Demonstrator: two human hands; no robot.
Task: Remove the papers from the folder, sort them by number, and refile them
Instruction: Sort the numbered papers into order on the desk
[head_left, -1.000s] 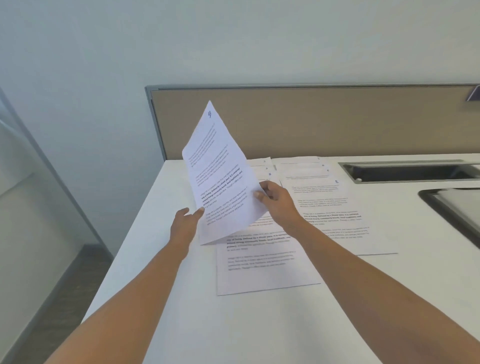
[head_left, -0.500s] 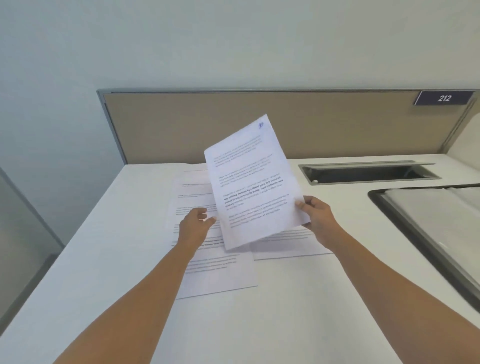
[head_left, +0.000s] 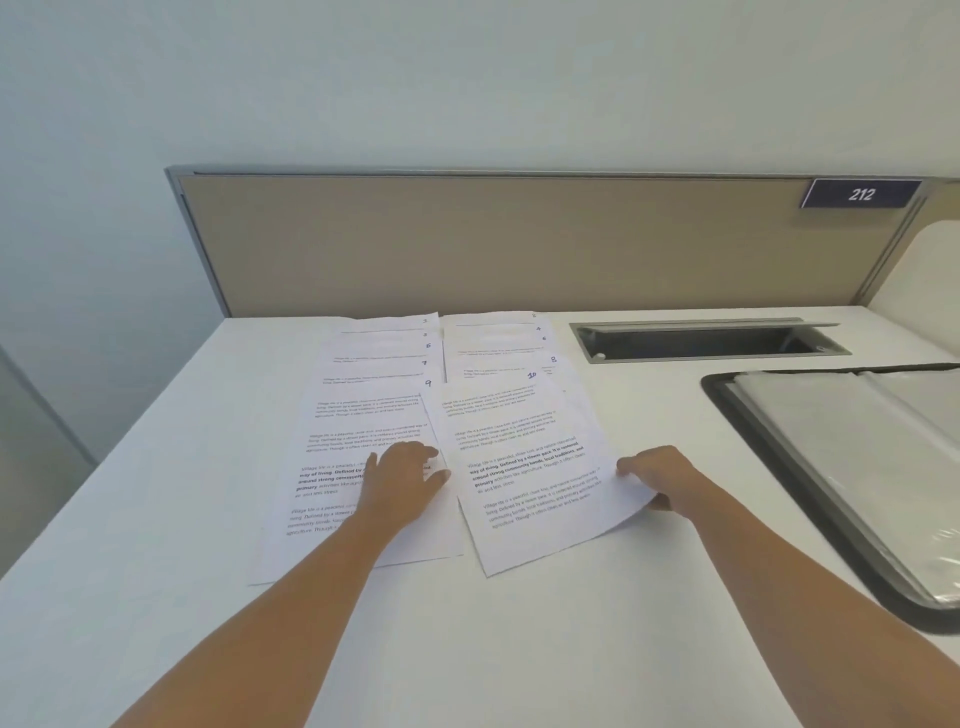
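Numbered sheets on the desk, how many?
10. Five fanned in the left column, sheet 9 on top; five in the right column, sheet 10 on top. More could be hidden underneath.

A white bench (head_left: 519, 649) fills the lower part of the view. Along its far edge stands a tan partition panel (head_left: 519, 244) in a grey metal frame (head_left: 176, 187), upright. At the panel's top right corner sits a dark blue plate (head_left: 861, 194) with "212" in white. Set into the bench near the panel, right of centre, is a long dark recess (head_left: 727, 345) with a grey rim and a narrow flap (head_left: 701, 323) raised along its far side. Behind it all rises a pale wall (head_left: 467, 78)
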